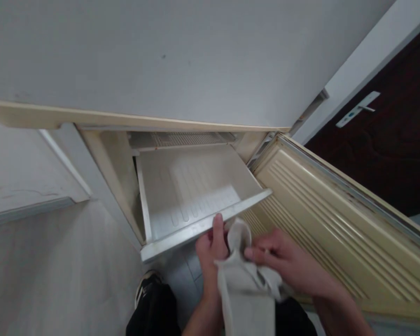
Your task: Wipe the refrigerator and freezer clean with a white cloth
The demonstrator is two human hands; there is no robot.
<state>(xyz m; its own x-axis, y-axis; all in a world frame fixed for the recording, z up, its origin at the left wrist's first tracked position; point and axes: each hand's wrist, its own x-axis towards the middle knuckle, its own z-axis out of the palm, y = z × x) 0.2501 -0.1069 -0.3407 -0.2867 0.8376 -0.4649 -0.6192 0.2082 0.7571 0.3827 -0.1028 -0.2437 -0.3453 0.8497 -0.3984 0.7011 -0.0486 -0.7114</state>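
Note:
A pale grey cloth (247,284) hangs bunched between both my hands, just in front of a pulled-out white freezer drawer (192,186). My left hand (210,247) grips the cloth's upper left part, its thumb up against the drawer's front rim (203,227). From the right, my right hand (283,261) pinches the cloth's folds with the fingertips. The drawer looks bare inside, with a ribbed floor.
The yellowed fridge door (336,224) stands swung open to the right. The closed upper door (161,60) fills the top of the view. A dark wooden door with a handle (357,109) is at far right. My shoe (145,284) rests on the grey floor.

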